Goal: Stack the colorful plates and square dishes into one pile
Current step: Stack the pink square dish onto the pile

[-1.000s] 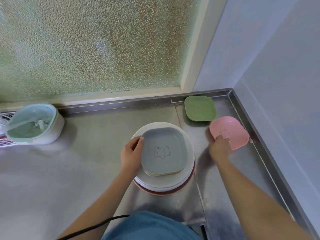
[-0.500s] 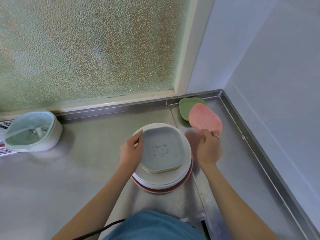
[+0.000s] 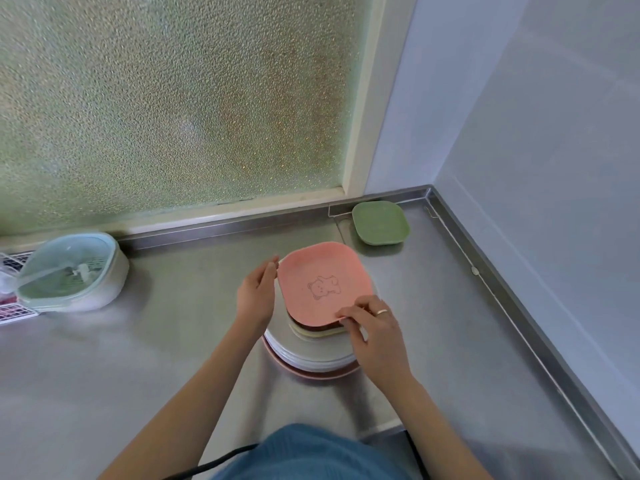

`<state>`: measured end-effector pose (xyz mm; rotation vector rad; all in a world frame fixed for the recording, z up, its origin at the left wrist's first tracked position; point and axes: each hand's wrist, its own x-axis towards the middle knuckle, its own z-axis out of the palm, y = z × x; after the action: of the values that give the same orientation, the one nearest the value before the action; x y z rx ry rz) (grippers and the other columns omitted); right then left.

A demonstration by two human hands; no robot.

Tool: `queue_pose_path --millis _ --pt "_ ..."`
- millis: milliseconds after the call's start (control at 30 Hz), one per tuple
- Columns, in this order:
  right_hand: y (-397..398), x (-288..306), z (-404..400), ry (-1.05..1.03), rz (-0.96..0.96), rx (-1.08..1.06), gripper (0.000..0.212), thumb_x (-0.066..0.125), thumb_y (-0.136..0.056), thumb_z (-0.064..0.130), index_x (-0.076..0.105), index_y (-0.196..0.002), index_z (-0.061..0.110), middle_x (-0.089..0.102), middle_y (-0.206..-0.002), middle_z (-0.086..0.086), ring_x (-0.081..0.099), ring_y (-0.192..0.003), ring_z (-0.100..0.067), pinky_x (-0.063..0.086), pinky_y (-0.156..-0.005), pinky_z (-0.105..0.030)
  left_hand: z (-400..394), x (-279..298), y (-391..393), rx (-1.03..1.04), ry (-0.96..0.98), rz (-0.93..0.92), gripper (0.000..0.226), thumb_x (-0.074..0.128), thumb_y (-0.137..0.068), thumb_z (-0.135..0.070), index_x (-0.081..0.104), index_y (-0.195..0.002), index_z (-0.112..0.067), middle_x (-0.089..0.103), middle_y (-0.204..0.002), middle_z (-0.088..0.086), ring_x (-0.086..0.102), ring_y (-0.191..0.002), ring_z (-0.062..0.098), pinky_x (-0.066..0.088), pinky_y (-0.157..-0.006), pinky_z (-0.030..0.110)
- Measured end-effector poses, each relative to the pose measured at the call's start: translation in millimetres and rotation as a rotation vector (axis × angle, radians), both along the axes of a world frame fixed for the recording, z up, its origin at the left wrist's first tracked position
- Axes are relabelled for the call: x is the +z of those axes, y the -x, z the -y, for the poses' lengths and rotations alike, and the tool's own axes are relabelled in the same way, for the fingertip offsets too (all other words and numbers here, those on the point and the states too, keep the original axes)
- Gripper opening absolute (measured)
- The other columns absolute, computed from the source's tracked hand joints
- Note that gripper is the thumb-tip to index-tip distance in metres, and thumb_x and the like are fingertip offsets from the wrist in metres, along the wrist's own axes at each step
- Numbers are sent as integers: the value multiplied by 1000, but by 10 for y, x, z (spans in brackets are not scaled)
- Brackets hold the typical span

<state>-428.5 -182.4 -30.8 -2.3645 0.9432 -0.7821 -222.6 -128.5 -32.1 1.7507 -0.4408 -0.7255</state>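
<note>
A pink square dish (image 3: 323, 282) with a bear drawing lies over the top of the pile (image 3: 311, 355) of round plates at the counter's middle. My right hand (image 3: 374, 332) pinches the dish's near right corner. My left hand (image 3: 256, 296) rests against the dish's left edge, fingers apart. Under the pink dish a pale yellow dish rim shows; the grey-blue dish is hidden. White round plates and a pink round plate form the pile's base. A green square dish (image 3: 381, 222) sits alone in the back right corner.
A mint-lidded white container (image 3: 74, 271) stands at the left by a wire rack (image 3: 12, 310). The steel counter (image 3: 173, 341) has a raised rim at the back and right. Frosted glass rises behind, a white wall at the right. A black cable crosses the bottom.
My right hand lifted the pink dish from the right side of the counter and carried it left over the pile, covering the grey-blue dish. My left hand stayed at the pile's left edge.
</note>
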Motion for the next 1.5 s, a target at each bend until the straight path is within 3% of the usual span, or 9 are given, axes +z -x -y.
queue_pose_path --millis 167,567,667,800,900,1000,1200,1333,1500 --pt "12 60 -109 -9 -101 -66 22 49 -84 36 68 -92 30 68 -96 14 56 -96 -9 31 -82 -21 -52 63 110 -77 28 47 31 48 -90 -35 64 -117 -31 68 -109 -11 61 -106 15 47 -97 37" --pt "-82 192 50 0 74 -154 26 47 -84 33 66 -101 30 66 -84 14 49 -77 -6 25 -75 -21 -68 127 100 -104 -74 254 40 55 -80 -7 67 -115 -22 70 -112 -3 63 -90 11 47 -79 23" --pt "-186 256 177 129 91 -342 31 46 -83 29 64 -107 25 66 -104 7 54 -93 -14 23 -80 -22 -10 144 52 -100 -71 228 50 57 -79 -6 57 -128 -17 62 -126 -1 59 -106 13 44 -91 23" --pt "-367 209 430 -95 -163 -293 47 43 -94 29 39 -140 20 44 -144 -3 36 -134 -20 21 -109 -38 90 163 40 -179 -111 300 51 52 -88 -16 46 -137 -23 59 -130 2 59 -96 16 42 -81 21" --pt "-423 55 451 -244 -381 -156 57 33 -98 34 12 -149 21 28 -154 -3 24 -142 -20 11 -115 -49 92 56 121 -397 -238 464 53 42 -94 -13 29 -146 -18 36 -150 4 39 -133 22 30 -106 26" --pt "-424 -46 460 -309 -408 -147 58 29 -99 38 4 -150 28 27 -154 -2 23 -142 -19 7 -115 -50 52 -44 134 -423 -244 512 55 38 -96 -13 21 -148 -18 22 -156 -1 28 -140 17 20 -112 24" --pt "-439 -70 658 -385 -225 -157 51 30 -99 41 23 -147 26 39 -149 0 37 -135 -22 22 -114 -49 28 -96 51 -272 -135 403 41 42 -97 -24 44 -138 -20 47 -142 -1 43 -130 17 27 -104 21" --pt "-513 -125 1043 -580 24 -298 50 29 -98 43 32 -144 23 42 -147 0 40 -133 -23 28 -112 -43 -30 -164 -39 -186 -123 309 39 45 -95 -32 51 -132 -24 55 -135 -4 50 -124 14 38 -107 35" --pt "-620 -275 1575 -519 -313 -332 50 39 -95 29 29 -143 24 52 -136 -6 47 -122 -32 30 -101 -46 -26 -220 -99 -103 -121 241 43 48 -83 -50 64 -117 -29 68 -113 -10 61 -101 7 47 -89 27"
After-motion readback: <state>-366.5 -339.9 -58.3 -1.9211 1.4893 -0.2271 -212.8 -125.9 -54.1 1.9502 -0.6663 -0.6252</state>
